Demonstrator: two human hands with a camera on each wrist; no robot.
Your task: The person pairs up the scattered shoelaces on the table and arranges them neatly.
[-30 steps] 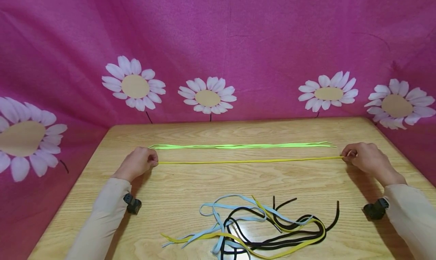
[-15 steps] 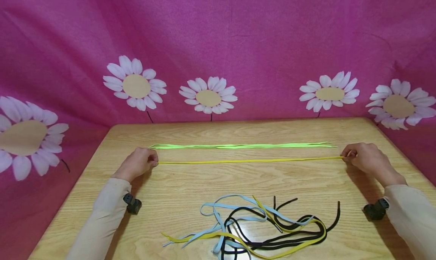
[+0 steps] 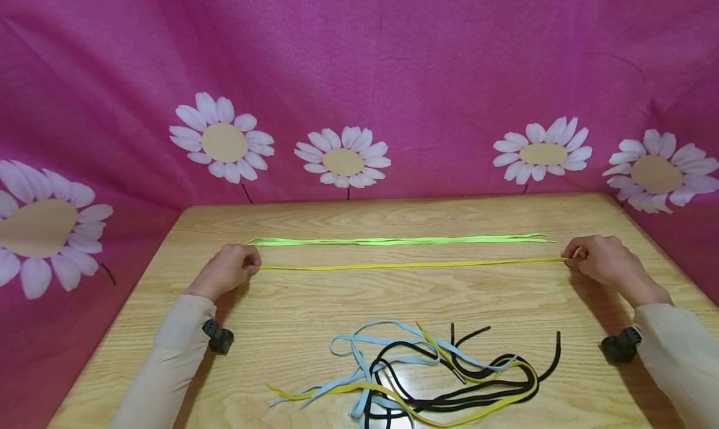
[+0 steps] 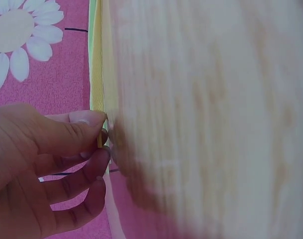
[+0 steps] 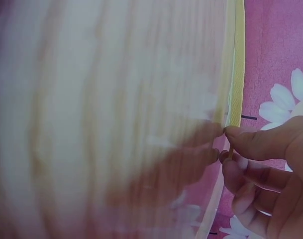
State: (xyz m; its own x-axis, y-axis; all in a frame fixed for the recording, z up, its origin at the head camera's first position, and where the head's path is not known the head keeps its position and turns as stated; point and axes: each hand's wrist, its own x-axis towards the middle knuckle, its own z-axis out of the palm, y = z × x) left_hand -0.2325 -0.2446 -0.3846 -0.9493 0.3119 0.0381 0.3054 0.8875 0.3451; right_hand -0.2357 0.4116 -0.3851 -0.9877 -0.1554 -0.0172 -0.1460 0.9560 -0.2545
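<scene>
A yellow shoelace (image 3: pixel 410 265) runs straight across the table between my two hands. My left hand (image 3: pixel 226 270) pinches its left end between thumb and fingers; in the left wrist view the yellow lace (image 4: pixel 97 74) passes up from the fingertips. At the other end my right hand (image 3: pixel 609 266) pinches the lace too, its thumb (image 5: pixel 255 142) pressing on it in the right wrist view. Just behind lies a bundle of bright green shoelaces (image 3: pixel 365 241), stretched out nearly parallel to the yellow one.
Nearer the front of the wooden table (image 3: pixel 269 329) lies a loose tangle: light blue laces (image 3: pixel 359 338), black laces (image 3: pixel 444 404) and another yellow lace (image 3: pixel 483 413). A pink cloth with daisies (image 3: pixel 438 73) hangs behind the table and along its sides.
Almost nothing differs. Both hands keep their hold on the yellow shoelace, its left end a trace higher now; the green bundle and the tangle stay where they were.
</scene>
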